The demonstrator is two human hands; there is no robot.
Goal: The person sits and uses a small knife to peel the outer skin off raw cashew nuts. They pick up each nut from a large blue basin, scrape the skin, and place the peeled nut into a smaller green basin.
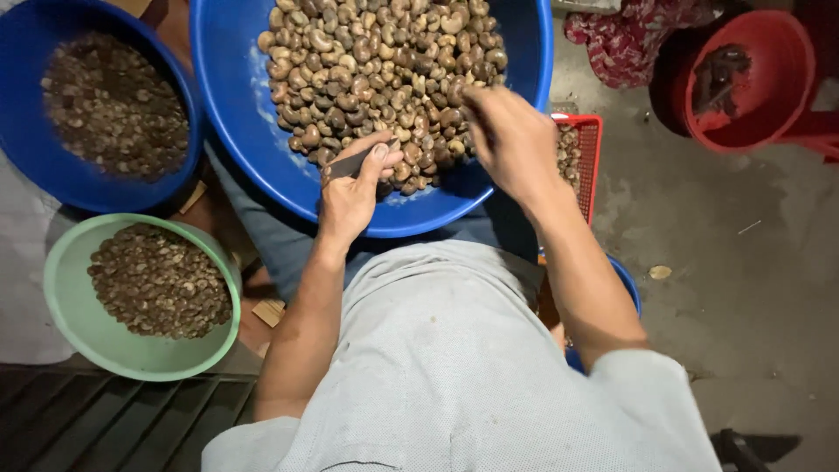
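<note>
A: What could go wrong here?

B: The left hand [350, 197] is clenched around a small knife [345, 164], and the blade points toward the pile of cashew nuts [380, 74]. The thumb lies close to the blade. If the blade slips on a hard shell, it can cut that thumb, I think.

A: And the right hand [511, 140]?

B: It reaches into the pile with the fingers curled down on the nuts. Whether it already pinches a nut, the picture does not show; the fingertips are hidden. It is near the knife hand, so a fast move could bring the fingers against the blade.

A: Where are the nuts?

B: In the big blue basin [236, 105], which seems to rest on the person's lap. It is heaped full, so a push from an elbow could tip it and spill nuts on the concrete floor [743, 288].

A: Other containers?

B: A second blue basin [35, 166] at the upper left holds smaller brown pieces. A green bowl [65, 288] below it holds similar pieces. A red mesh basket [590, 166] just beside the right wrist holds some nuts. A red bucket [778, 105] stands well apart with something dark inside, which cannot be told.
</note>
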